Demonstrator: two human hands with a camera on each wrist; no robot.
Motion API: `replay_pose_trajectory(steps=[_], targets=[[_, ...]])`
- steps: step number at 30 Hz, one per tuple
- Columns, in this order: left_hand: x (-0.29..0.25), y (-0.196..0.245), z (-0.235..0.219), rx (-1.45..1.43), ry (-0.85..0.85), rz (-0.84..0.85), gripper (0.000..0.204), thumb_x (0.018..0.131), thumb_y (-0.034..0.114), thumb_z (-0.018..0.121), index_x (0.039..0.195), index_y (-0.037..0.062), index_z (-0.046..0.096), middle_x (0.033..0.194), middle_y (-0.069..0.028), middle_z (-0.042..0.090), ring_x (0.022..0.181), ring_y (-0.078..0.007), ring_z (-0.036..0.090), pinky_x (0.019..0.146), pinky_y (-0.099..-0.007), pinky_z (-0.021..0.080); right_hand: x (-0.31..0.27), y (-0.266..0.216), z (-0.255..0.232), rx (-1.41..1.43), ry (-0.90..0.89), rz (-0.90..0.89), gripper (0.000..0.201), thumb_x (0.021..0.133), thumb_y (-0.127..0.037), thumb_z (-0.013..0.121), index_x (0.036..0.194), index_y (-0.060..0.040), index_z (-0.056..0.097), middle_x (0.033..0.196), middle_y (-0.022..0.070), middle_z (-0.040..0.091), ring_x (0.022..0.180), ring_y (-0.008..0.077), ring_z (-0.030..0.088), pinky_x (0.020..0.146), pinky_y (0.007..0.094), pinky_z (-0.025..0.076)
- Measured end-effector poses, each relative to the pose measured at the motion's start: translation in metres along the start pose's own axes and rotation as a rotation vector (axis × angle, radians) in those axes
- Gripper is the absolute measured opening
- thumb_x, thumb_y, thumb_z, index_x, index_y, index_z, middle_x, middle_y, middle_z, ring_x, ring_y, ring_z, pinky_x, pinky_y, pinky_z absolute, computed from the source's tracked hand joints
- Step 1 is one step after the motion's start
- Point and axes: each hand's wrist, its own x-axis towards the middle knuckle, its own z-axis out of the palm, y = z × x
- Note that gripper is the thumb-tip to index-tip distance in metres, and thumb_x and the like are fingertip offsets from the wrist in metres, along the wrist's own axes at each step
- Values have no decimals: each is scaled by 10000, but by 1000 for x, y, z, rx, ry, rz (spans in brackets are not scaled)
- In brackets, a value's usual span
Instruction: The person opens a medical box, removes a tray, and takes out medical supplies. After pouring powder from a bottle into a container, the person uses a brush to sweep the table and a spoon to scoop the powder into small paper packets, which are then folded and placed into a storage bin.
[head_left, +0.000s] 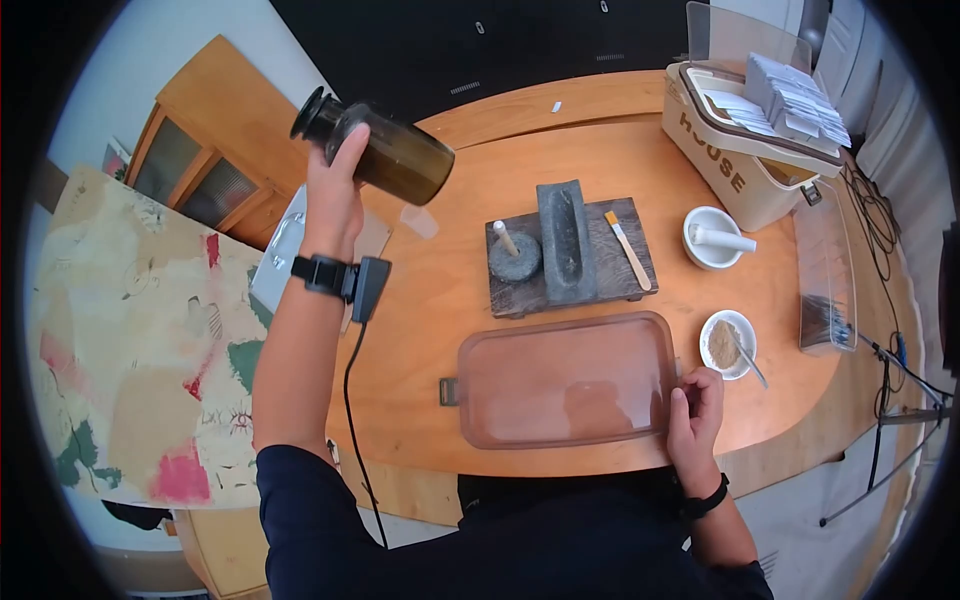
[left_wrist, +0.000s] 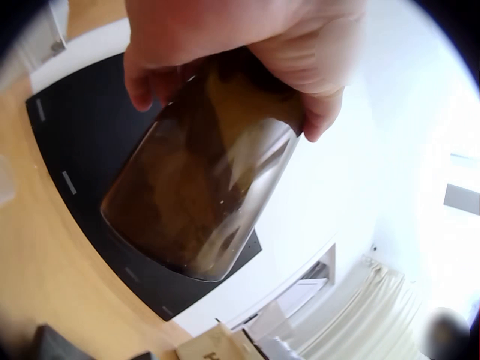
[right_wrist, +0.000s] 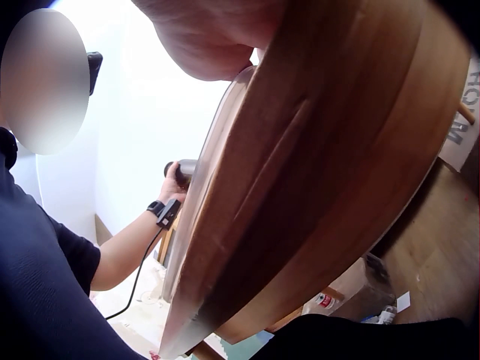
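My left hand (head_left: 338, 195) holds a dark brown glass bottle (head_left: 408, 160) by its neck end, raised above the left side of the table. The bottle lies tilted in the air, its base to the right. In the left wrist view, fingers and thumb wrap the bottle (left_wrist: 199, 180) near its shoulder. At the front of the table is a see-through brown plastic lid (head_left: 540, 350) with a clip at its left end. My right hand (head_left: 697, 425) grips the lid's right end, thumb on the rim. In the right wrist view, the palm is at the lid's edge.
Behind the lid, a dark wooden board (head_left: 520, 303) bears a stone trough (head_left: 567, 245), a stone wheel (head_left: 514, 262) and a brush (head_left: 628, 250). To the right are a white mortar (head_left: 712, 257), a bowl of powder (head_left: 722, 342) and a cream box (head_left: 725, 175). A small clear cup (head_left: 420, 222) is below the bottle.
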Motion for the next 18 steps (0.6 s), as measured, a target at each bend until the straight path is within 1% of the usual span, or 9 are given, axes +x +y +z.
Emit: replay_pose_trajectory(steps=[1, 4, 5, 7, 9, 11, 13, 16, 18], targets=[[-15, 7, -3, 3, 6, 4, 466, 910, 182, 727, 1309, 71, 513, 1193, -57, 618, 1102, -175, 601, 989, -363, 480, 0, 0, 0, -6, 6, -14, 141, 935, 12, 540, 1065, -25, 503, 1024, 56, 453, 859, 124, 464, 787, 247, 409], [-61, 19, -18, -202, -151, -2, 425, 990, 266, 603, 1352, 60, 514, 1259, -59, 620, 1174, -193, 590, 1031, -395, 460, 0, 3, 3, 14, 22, -25, 147, 931, 7, 548, 1069, -24, 506, 1030, 54, 459, 857, 122, 466, 781, 247, 411], [-81, 28, -17, -258, -163, -37, 424, 957, 146, 634, 1344, 67, 479, 1243, -67, 601, 1134, -196, 594, 1010, -386, 481, -2, 3, 1, 36, 41, -19, 153, 928, 5, 555, 1071, -25, 509, 1035, 55, 464, 855, 122, 466, 777, 248, 412], [-121, 34, -21, -179, -249, -36, 568, 895, 206, 730, 1366, 41, 457, 1267, -84, 590, 1164, -206, 588, 1028, -380, 469, -1, -2, -1, -11, 77, -80, 173, 897, 13, 584, 1055, -15, 520, 1012, 78, 479, 820, 146, 482, 741, 262, 420], [-160, 48, -1, -39, -315, -15, 771, 781, 260, 834, 1386, 9, 427, 1280, -99, 582, 1186, -213, 583, 1034, -375, 464, 1, -13, -4, -98, 92, -206, 215, 855, 20, 633, 1046, -1, 535, 996, 118, 512, 788, 193, 513, 695, 284, 438], [-194, 57, 10, 299, -387, -5, 813, 709, 283, 875, 1349, -10, 467, 1283, -94, 580, 1181, -212, 585, 1028, -374, 470, 4, -43, -6, -68, 21, -238, 249, 848, 17, 650, 1074, 3, 545, 1008, 134, 541, 777, 208, 530, 657, 306, 449], [-211, 64, 33, 386, -496, -49, 746, 691, 276, 864, 1295, -3, 525, 1224, -110, 604, 1115, -241, 620, 971, -377, 499, 8, -64, -4, -32, -91, -245, 289, 848, -16, 681, 1102, 5, 546, 996, 145, 546, 804, 238, 567, 676, 331, 476], [-217, 63, 57, 831, -835, 298, 719, 632, 269, 844, 1245, 20, 561, 1094, -180, 600, 975, -356, 628, 855, -410, 521, 17, -94, 4, -40, -169, -272, 388, 859, -146, 729, 1164, 9, 547, 1001, 165, 553, 823, 276, 575, 702, 357, 494], [-225, 56, 69, 929, -857, 293, 711, 629, 268, 830, 1239, 14, 567, 1107, -178, 609, 1002, -365, 624, 871, -416, 517, 21, -102, 14, -45, -226, -266, 442, 871, -219, 739, 1195, 12, 545, 1015, 179, 564, 850, 294, 592, 715, 373, 504]])
